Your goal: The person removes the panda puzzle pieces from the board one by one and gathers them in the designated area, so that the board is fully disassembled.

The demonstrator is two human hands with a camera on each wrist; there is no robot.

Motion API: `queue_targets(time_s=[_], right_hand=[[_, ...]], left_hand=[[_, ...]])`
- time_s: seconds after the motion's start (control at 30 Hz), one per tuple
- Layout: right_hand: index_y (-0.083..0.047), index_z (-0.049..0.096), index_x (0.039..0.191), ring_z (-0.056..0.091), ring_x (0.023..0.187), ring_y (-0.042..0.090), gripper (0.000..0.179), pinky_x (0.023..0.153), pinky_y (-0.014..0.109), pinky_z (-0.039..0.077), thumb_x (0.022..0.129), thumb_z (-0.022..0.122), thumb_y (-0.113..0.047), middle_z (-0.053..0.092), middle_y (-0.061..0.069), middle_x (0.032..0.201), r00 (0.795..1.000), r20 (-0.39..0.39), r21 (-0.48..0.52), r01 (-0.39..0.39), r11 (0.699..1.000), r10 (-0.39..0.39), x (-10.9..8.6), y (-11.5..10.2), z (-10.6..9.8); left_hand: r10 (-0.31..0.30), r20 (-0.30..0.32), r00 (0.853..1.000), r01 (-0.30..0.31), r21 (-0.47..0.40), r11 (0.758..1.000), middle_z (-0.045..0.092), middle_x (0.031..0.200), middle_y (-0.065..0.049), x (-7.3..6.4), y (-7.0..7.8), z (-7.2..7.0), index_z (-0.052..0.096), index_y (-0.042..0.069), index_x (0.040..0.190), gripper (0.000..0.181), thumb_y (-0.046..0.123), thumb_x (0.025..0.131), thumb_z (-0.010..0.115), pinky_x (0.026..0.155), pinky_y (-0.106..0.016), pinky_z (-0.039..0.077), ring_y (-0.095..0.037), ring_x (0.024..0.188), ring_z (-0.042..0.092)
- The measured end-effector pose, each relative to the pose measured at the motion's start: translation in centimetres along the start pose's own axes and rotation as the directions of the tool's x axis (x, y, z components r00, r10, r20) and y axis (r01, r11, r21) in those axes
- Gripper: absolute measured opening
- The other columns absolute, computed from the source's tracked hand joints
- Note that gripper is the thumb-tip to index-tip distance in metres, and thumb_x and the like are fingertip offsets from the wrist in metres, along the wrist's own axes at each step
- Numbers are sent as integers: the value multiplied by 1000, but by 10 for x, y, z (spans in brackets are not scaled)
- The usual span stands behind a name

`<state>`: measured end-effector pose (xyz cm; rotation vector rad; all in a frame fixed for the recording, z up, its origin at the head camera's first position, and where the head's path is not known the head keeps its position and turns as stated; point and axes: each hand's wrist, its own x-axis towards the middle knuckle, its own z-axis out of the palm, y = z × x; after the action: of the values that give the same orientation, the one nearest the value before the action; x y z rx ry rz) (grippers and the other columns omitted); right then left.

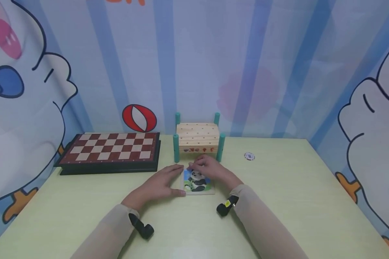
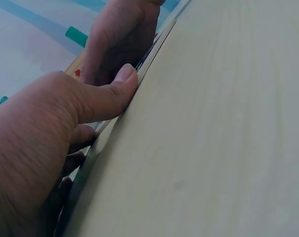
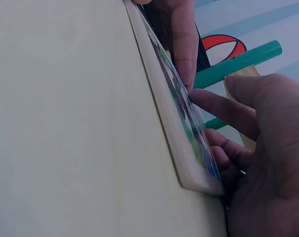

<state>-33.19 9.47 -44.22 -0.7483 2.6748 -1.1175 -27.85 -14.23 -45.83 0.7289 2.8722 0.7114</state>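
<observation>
A flat panda picture puzzle with a pale wooden border lies on the table. My left hand holds its left side, thumb at the near corner and a finger at the far edge. From the upper right, my right hand reaches over the far edge. In the right wrist view, one fingertip of the right hand touches the picture's far side, with the other fingers bent beside it. I see nothing pinched in that hand. The left wrist view shows the left thumb against the border.
Just behind the puzzle stands a small wooden rack with green posts. A dark-edged checkered board box sits at the back left. To the right lies a round poker chip. A printed cloth hangs behind the table.
</observation>
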Motion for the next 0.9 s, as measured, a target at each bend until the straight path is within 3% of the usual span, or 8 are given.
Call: queue_targets(time_s=[0.57,0.73,0.9], right_hand=[[-21,78,112,54,126,25,33,109,47,43,104,53,-41,62,4,130,1000,10,32,-6,999,5,-1,6,1],[-18,76,115,59,120,22,32,106,44,46,104,54,-39,68,0,122,1000,-4,71,17,997,-17,-1,6,1],[-20,76,112,63,106,16,22,98,41,50,99,65,-34,72,-4,109,1000,-16,182,11,983,-8,0,8,4]], left_hand=[[7,3,1000,-7,5,1000,32,163,2,-1,3,-2,37,21,157,94,67,82,68,120,-50,26,-22,150,25],[9,-3,1000,-9,4,1000,32,163,1,-2,3,-2,37,20,157,94,66,82,70,121,-49,26,-22,150,25],[4,4,1000,-4,-5,1000,32,163,2,-2,4,-3,37,21,157,93,65,82,70,121,-49,25,-22,151,24]])
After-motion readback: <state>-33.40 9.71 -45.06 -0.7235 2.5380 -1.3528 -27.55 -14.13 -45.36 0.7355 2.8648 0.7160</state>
